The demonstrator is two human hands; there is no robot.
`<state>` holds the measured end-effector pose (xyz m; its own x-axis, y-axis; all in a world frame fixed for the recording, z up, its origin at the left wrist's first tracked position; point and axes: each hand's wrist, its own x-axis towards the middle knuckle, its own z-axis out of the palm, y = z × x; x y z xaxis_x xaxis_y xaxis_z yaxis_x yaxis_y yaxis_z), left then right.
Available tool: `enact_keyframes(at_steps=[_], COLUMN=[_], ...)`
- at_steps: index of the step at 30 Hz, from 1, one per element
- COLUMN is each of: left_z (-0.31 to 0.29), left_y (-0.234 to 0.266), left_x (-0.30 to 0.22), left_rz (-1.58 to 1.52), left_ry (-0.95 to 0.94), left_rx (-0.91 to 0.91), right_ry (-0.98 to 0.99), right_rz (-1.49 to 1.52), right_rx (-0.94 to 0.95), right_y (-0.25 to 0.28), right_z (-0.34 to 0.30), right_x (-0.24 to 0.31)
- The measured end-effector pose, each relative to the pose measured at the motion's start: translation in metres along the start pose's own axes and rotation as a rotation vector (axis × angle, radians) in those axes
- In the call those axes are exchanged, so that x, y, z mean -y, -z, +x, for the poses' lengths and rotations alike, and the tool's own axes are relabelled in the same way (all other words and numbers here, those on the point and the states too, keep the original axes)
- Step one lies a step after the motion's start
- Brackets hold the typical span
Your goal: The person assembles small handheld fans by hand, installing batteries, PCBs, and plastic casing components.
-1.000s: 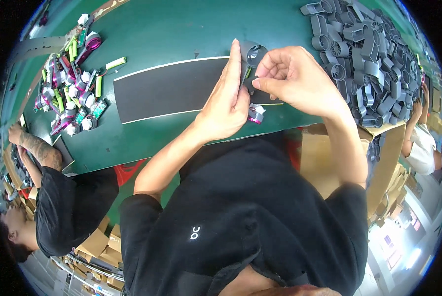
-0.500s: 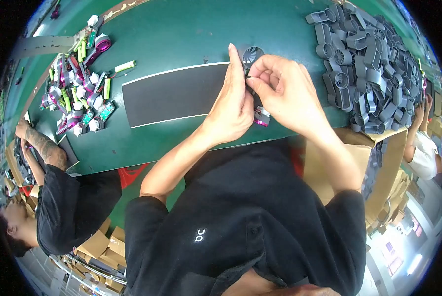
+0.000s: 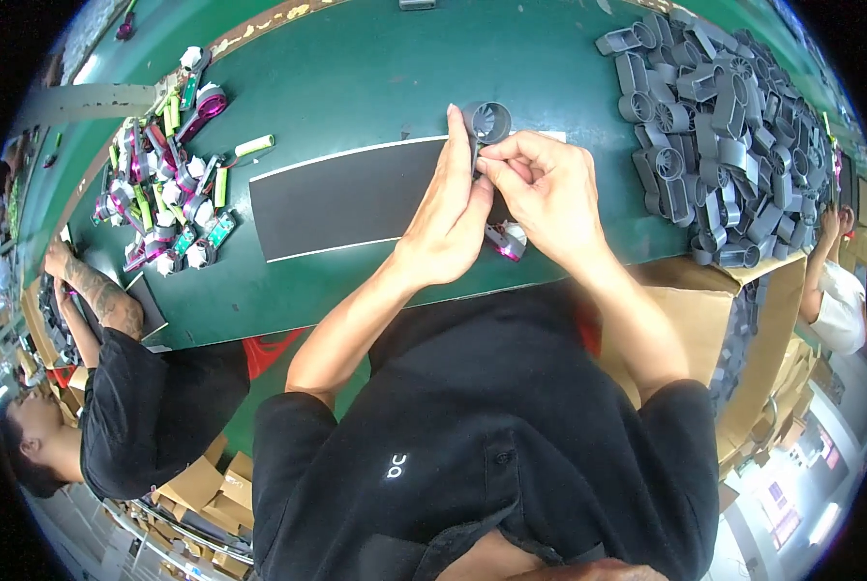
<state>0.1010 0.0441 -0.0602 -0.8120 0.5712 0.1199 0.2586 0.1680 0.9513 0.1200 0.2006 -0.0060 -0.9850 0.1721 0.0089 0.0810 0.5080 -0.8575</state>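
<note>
A grey plastic fan housing with a round, vaned end stands out beyond my fingertips, over the far edge of a black mat. My left hand holds it along its side, fingers straight and pressed together; the palm hides most of its body. Thumb and forefinger of my right hand pinch at the housing's near part. Whatever small piece sits between those fingertips is too covered to make out. Just below my hands, a white and magenta motor part lies by the mat's near edge, partly hidden.
Many similar grey housings are heaped on the green table at right. At left lies a pile of magenta, white and green assemblies with battery cells. An open cardboard box stands near right. A co-worker sits at left.
The whole view has shifted slightly. The housing's round end sits a little closer to my left fingertips, and my right fingertips have moved slightly along the housing, still pinching.
</note>
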Motion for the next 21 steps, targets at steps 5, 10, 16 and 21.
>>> enact_keyframes(at_steps=[5,10,16,21], left_z=[-0.002,0.0,0.006,0.003], left_y=[-0.009,-0.016,-0.008,-0.009], left_x=[0.009,0.003,-0.015,-0.009], left_rz=[-0.082,0.037,-0.088,-0.096], left_ry=[0.035,0.004,-0.062,0.05], left_rx=[-0.08,-0.167,-0.14,-0.103], right_ry=[0.007,0.134,0.267,0.123], right_rz=[-0.124,-0.116,0.023,0.234], right_rx=[-0.022,-0.157,-0.291,-0.332], right_y=[-0.003,-0.013,-0.017,-0.008], right_z=[-0.001,-0.003,-0.015,-0.011], right_x=[0.006,-0.002,-0.009,-0.002])
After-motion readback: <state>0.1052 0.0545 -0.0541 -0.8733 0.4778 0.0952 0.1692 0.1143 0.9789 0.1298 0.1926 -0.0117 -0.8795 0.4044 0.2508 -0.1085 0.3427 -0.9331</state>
